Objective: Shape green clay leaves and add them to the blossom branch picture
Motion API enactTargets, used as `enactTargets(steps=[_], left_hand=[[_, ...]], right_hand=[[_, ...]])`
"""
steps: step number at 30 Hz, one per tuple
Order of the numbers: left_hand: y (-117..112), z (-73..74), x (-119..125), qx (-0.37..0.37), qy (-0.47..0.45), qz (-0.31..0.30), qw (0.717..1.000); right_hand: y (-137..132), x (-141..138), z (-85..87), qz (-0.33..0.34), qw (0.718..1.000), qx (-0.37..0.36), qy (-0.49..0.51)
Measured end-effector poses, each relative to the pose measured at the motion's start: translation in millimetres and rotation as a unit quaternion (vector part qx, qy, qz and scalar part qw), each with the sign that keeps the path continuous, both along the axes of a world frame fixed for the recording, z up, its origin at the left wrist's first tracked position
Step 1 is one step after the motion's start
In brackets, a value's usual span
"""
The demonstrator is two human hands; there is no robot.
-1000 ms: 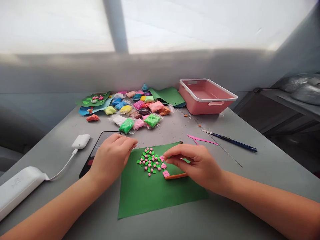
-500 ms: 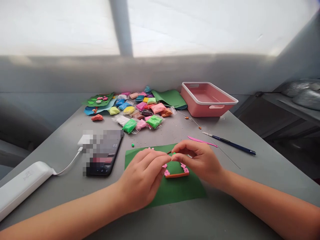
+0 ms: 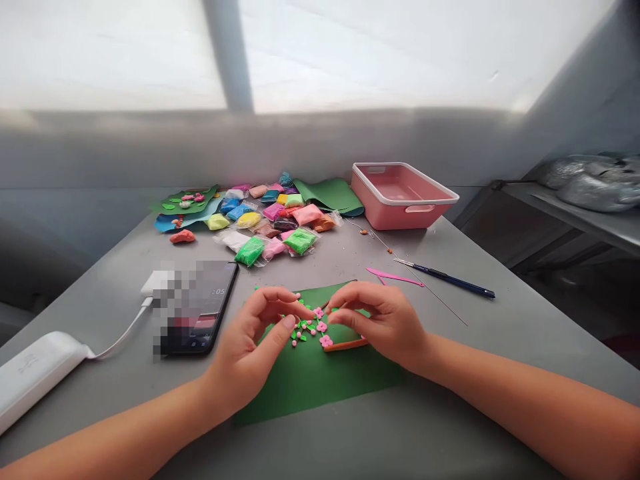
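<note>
A green sheet (image 3: pixel 320 383) lies on the grey table in front of me. On it sit small pink clay flowers and green clay leaves (image 3: pixel 306 327), with an orange clay strip (image 3: pixel 345 345) to their right. My left hand (image 3: pixel 253 343) hovers over the sheet's left part. Its fingers are spread, and the index tip and thumb sit beside the leaves. My right hand (image 3: pixel 383 320) rests over the strip with its fingertips pinched together next to a pink flower (image 3: pixel 319 313). What they pinch is too small to make out.
A phone (image 3: pixel 200 313) lies left of the sheet, cabled to a white pack (image 3: pixel 33 373). Several clay packets (image 3: pixel 273 220) and paper sheets lie at the back, beside a pink bin (image 3: pixel 403 195). A pink tool (image 3: pixel 395 276) and a blue-handled tool (image 3: pixel 450 277) lie to the right.
My left hand moved from the sheet's left edge to the middle, then drew back and spread its fingers, uncovering the flowers. The right hand stayed pinched by the strip.
</note>
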State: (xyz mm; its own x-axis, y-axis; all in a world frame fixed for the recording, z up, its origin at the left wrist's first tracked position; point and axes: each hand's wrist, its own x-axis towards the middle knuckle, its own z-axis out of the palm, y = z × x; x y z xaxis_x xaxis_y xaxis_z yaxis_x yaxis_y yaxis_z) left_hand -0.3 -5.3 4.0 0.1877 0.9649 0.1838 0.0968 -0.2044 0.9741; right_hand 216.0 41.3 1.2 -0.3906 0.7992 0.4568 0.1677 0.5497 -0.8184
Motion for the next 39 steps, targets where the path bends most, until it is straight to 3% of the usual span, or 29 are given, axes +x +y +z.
enactTargets(steps=[6, 13, 22, 28, 34, 37, 39], left_hand=[[-1.7, -10.0, -3.4, 0.037, 0.024, -0.071, 0.997], [-2.1, -10.8, -9.5, 0.044, 0.023, -0.116, 0.992], [-4.4, -12.1, -15.6, 0.105, 0.035, -0.173, 0.979], [-8.7, -7.5, -15.3, 0.15, 0.08, -0.177, 0.969], [-5.9, -10.9, -13.2, 0.266, 0.087, -0.132, 0.951], [-7.7, -11.9, -13.3, 0.248, 0.07, -0.137, 0.956], [-9.4, -11.5, -13.4, 0.185, 0.037, -0.149, 0.971]], right_hand=[[-4.3, -1.2, -2.2, 0.053, 0.988, 0.146, 0.008], [-7.4, -3.0, -2.2, 0.051, 0.987, 0.149, 0.037], [-16.8, -9.9, -5.6, 0.063, 0.991, 0.026, 0.115], [-16.0, -12.1, -5.8, 0.114, 0.974, -0.087, 0.177], [-15.3, -10.7, -4.1, 0.134, 0.971, -0.117, 0.159], [-16.6, -11.2, -5.1, 0.144, 0.967, -0.143, 0.156], [-17.5, -12.2, -6.0, 0.152, 0.966, -0.15, 0.148]])
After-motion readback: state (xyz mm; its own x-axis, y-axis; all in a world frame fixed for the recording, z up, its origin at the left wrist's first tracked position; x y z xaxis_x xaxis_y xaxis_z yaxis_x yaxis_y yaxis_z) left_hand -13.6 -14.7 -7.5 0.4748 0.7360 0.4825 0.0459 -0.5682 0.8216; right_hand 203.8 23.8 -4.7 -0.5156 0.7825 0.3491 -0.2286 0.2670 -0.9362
